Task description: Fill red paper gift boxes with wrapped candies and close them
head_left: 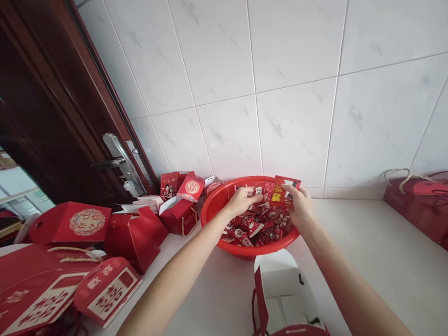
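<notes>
A red plastic basket stands against the wall, filled with small red-wrapped candies. Over its back left part is my left hand, fingers closed at a small wrapped candy with white on it. My right hand is at the basket's right rim. It grips a flat red packet with yellow lettering between thumb and fingers. Nearer to me, an open gift box with a white inside and dark red cords sits between my forearms; its flaps stand up.
Several red gift boxes crowd the left side, some open, some with rope handles. More dark red bags with cords line the right edge. Behind are a tiled wall and a dark wooden door with a metal handle.
</notes>
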Demonstrator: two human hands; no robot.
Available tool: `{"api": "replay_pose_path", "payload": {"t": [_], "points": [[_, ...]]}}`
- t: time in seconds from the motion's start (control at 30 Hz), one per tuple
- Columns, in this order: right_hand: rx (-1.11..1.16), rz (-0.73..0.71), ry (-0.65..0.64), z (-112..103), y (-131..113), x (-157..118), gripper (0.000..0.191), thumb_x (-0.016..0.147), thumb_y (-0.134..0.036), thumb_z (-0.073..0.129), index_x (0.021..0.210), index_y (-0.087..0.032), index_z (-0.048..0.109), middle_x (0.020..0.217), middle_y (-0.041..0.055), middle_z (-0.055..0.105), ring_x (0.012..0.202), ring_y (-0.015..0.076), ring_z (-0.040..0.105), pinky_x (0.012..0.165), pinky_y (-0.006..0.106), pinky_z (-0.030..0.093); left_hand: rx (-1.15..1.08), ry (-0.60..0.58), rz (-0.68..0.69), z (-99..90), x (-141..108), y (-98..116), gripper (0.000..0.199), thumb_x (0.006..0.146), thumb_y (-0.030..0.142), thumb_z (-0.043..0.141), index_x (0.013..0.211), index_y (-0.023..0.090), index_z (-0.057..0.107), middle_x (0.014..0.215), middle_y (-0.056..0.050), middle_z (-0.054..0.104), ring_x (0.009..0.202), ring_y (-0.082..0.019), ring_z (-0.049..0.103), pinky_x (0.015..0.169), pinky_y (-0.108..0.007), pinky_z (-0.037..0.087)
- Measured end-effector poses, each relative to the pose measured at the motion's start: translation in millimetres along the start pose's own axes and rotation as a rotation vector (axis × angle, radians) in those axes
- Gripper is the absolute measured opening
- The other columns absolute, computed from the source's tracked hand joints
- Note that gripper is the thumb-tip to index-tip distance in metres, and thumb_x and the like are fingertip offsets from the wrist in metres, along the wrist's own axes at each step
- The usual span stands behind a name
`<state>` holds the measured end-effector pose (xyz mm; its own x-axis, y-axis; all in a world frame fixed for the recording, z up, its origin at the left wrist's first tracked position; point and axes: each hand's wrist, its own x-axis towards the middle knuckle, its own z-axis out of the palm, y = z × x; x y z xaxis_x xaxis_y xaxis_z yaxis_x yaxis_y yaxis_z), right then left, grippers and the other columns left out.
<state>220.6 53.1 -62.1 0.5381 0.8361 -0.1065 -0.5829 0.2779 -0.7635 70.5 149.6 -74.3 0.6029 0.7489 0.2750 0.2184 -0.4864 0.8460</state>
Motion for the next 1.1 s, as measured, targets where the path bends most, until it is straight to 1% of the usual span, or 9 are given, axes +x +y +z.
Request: {"api": "replay_pose_path", "payload": {"t": [0.17,0.27,0.4,0.53,0.63,0.77,0.87,1.0,1.1], "points": [[-0.005,0.013,0.014,1.2,1.6,0.9,0.017,0.059,-0.018,0.07,0.071,-0.02,0.059,0.058,-0.0043,0.066,0.05,0.0137,0.062,0.045,0.023,0.049,-0.142,0.031,0.023,0.9,-7.9,15.9,0.051,0.08,0.064,0.063,0.087,0.014,0.063,0.08,-0.002,0.063,0.069,-0.014,0.059,0.063,-0.025,0.045],[-0.025,0.001,-0.074,-0.2,4.8,1.7,0.02,0.058,-0.02,0.075,0.073,-0.02,0.062,0.061,-0.003,0.068,0.054,0.0155,0.065,0.048,0.024,0.051,-0.19,-0.011,0.017,2.7,-10.6,21.1,0.048,0.076,0.059,0.071,0.089,0.014,0.063,0.077,0.0,0.061,0.057,-0.009,0.053,0.055,-0.023,0.043],[-0.079,0.019,-0.191,-3.2,7.4,1.7,0.029,0.055,-0.029,0.084,0.074,-0.019,0.064,0.062,-0.0009,0.07,0.055,0.0185,0.066,0.046,0.025,0.05,-0.217,-0.02,-0.036,4.1,-11.7,24.7,0.055,0.07,0.045,0.082,0.111,0.015,0.061,0.078,0.002,0.062,0.052,-0.008,0.053,0.052,-0.023,0.044],[-0.129,0.014,-0.306,-5.3,7.6,0.3,0.038,0.047,-0.028,0.09,0.076,-0.016,0.067,0.068,0.0033,0.074,0.059,0.02,0.069,0.055,0.029,0.055,-0.223,-0.027,-0.072,3.9,-12.4,24.7,0.049,0.071,0.037,0.084,0.106,0.016,0.058,0.076,0.004,0.061,0.052,-0.008,0.057,0.051,-0.023,0.045],[-0.154,0.008,-0.326,-5.7,8.0,0.6,0.04,0.045,-0.028,0.092,0.075,-0.015,0.068,0.068,0.0042,0.074,0.059,0.0213,0.07,0.056,0.03,0.056,-0.216,-0.034,-0.062,4.4,-11.7,21.5,0.047,0.072,0.034,0.083,0.107,0.016,0.058,0.083,0.001,0.063,0.062,-0.011,0.062,0.058,-0.024,0.05],[-0.079,-0.049,-0.146,-5.3,7.9,3.5,0.037,0.048,-0.025,0.09,0.074,-0.016,0.065,0.064,0.0027,0.072,0.057,0.0193,0.068,0.054,0.029,0.056,0.034,-0.071,-0.069,4.8,-7.3,15.2,0.034,0.092,0.03,0.059,0.123,0.017,0.056,0.108,-0.007,0.069,0.084,-0.015,0.069,0.075,-0.027,0.056],[-0.03,-0.069,-0.061,-4.3,6.5,4.6,0.033,0.051,-0.023,0.088,0.074,-0.016,0.064,0.063,0.002,0.071,0.056,0.0184,0.067,0.053,0.028,0.056,0.288,-0.169,-0.15,3.3,-5.1,11.5,0.034,0.096,0.015,0.035,0.114,0.015,0.064,0.106,-0.007,0.074,0.086,-0.015,0.072,0.079,-0.026,0.057],[-0.024,-0.047,-0.054,-2.7,4.5,2.5,0.029,0.054,-0.021,0.086,0.074,-0.017,0.065,0.06,0.0009,0.07,0.054,0.0191,0.067,0.05,0.029,0.057,0.492,-0.33,-0.209,1.0,-7.3,7.6,0.029,0.08,0.004,0.051,0.09,0.017,0.075,0.098,-0.004,0.078,0.099,-0.02,0.071,0.092,-0.026,0.052],[-0.038,-0.062,-0.051,-1.8,3.0,-0.1,0.028,0.054,-0.019,0.086,0.072,-0.017,0.065,0.063,0.0019,0.071,0.056,0.0193,0.069,0.053,0.029,0.058,0.649,-0.416,-0.246,0.6,-7.9,5.1,0.048,0.07,0.001,0.057,0.111,0.019,0.073,0.12,-0.006,0.074,0.112,-0.024,0.067,0.096,-0.028,0.05]]}}
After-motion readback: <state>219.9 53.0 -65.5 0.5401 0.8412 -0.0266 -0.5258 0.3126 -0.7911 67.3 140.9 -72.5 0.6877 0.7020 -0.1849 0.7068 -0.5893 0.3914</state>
